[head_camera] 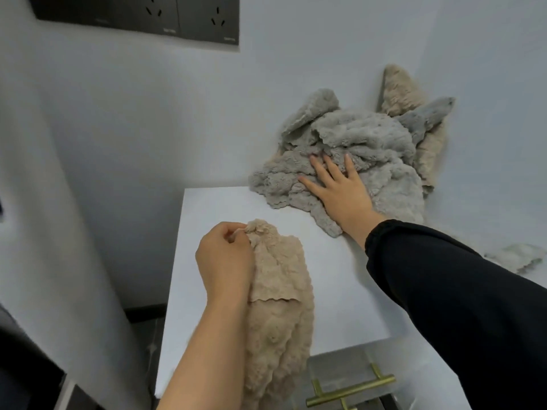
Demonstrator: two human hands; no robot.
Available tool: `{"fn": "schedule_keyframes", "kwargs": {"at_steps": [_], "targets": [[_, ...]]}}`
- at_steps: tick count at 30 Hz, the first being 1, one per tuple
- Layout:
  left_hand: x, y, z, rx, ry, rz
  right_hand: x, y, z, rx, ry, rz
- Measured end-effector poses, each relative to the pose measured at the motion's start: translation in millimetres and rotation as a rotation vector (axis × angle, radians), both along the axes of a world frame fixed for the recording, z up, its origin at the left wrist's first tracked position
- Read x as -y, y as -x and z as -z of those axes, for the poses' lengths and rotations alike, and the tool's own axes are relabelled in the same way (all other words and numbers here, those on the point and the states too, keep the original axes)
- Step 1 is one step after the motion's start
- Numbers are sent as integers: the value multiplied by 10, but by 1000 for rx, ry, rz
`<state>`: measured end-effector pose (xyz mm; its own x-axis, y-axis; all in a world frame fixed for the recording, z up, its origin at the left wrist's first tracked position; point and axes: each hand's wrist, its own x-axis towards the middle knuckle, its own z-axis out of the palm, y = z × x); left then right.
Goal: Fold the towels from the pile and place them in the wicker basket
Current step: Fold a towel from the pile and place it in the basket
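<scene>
Left hand (225,258), lower centre of frame: fingers curled, thumb and forefinger pinching one corner of the beige towel (278,315); the rest of it lies bunched down the table (340,285) and hangs over the near edge at the bottom of frame.

Right hand (337,187), right of centre: fingers spread, palm flat on the grey towels of the pile (355,143); pressing, not gripping anything, as far as I can see; black sleeve (444,276) crosses the table's right side.

Pile sits upper right, heaped against the wall (296,69), tan towels at its back; one pale towel (521,257) lies apart at the right edge, partly behind the sleeve; basket not in view.

Risks, my read:
- single-corner pinch on a thick towel; a quick lift probably slips it free, or the overhanging part drags the whole thing off the near edge
- the hanging end is near the brass handle (352,390), bottom centre; could snag on a pull
- pile layers look tangled; pulling one grey towel likely hauls its neighbours along, and the pile's left edge already overhangs the table's far corner
- beige towel is bunched; folding it without spreading it flat gives a lumpy fold
- clear table between beige towel and pile is narrow; a spread towel may overlap the pile

Sockets (189,22), upper left: well clear, no concern.
</scene>
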<state>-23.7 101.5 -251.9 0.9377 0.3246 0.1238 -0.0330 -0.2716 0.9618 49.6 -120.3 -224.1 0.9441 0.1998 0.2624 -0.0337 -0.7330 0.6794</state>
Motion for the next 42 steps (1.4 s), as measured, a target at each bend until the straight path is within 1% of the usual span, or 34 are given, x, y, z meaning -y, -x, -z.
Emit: {"fn": "schedule_keyframes", "kwargs": {"at_steps": [3, 7, 9, 11, 12, 13, 14, 15, 17, 18, 19, 20, 21, 24, 25, 26, 28, 31, 32, 34, 36, 37, 39, 40, 42], "targets": [[11, -7, 6, 8, 13, 10, 15, -73, -33, -43, -4, 63], [-3, 3, 0, 4, 84, 37, -23, 28, -29, -43, -1, 15], [-13, 21, -27, -16, 134, 78, -36, 137, -45, -53, -13, -58], [-10, 37, -50, -68, 212, 146, -66, 236, -46, -18, -103, -230], [-14, 64, -77, -106, 259, 182, -97, 317, -46, 9, -206, -320], [-17, 93, -111, -138, 295, 217, -157, 423, -63, 37, -380, -381], [-25, 124, -145, -156, 319, 251, -241, 552, -99, 57, -625, -397], [-39, 155, -188, -164, 331, 278, -338, 696, -161, 59, -930, -364], [-78, 228, -297, -163, 344, 319, -530, 1016, -289, -52, -1532, -176], [-102, 261, -349, -159, 353, 337, -585, 1145, -282, -131, -1750, -127], [-127, 296, -403, -159, 360, 357, -621, 1256, -251, -211, -1889, -104], [-147, 333, -458, -163, 360, 383, -657, 1367, -221, -293, -1969, -91], [-166, 385, -511, -167, 347, 408, -684, 1466, -179, -360, -2008, -88], [-205, 507, -642, -152, 225, 482, -743, 1646, -149, -506, -1934, -68], [-213, 551, -682, -146, 164, 505, -760, 1710, -183, -529, -1909, -85], [-215, 584, -707, -138, 99, 524, -765, 1773, -216, -511, -1909, -106], [-226, 675, -761, -117, -24, 538, -720, 1910, -271, -415, -1934, -122], [-233, 811, -804, -92, -179, 579, -645, 2122, -328, -322, -1897, -75], [-230, 876, -817, -91, -221, 616, -617, 2184, -332, -263, -1874, -45], [-222, 978, -826, -101, -319, 668, -551, 2237, -325, -57, -1853, 15], [-223, 1051, -811, -127, -525, 619, -486, 2268, -325, 150, -1866, 71], [-241, 1099, -796, -139, -645, 569, -460, 2294, -330, 211, -1859, 90], [-306, 1177, -744, -178, -811, 455, -409, 2351, -346, 237, -1772, 108], [-354, 1220, -700, -205, -851, 394, -387, 2385, -344, 219, -1708, 120], [-453, 1288, -603, -249, -869, 267, -356, 2438, -350, 167, -1580, 157]]}}
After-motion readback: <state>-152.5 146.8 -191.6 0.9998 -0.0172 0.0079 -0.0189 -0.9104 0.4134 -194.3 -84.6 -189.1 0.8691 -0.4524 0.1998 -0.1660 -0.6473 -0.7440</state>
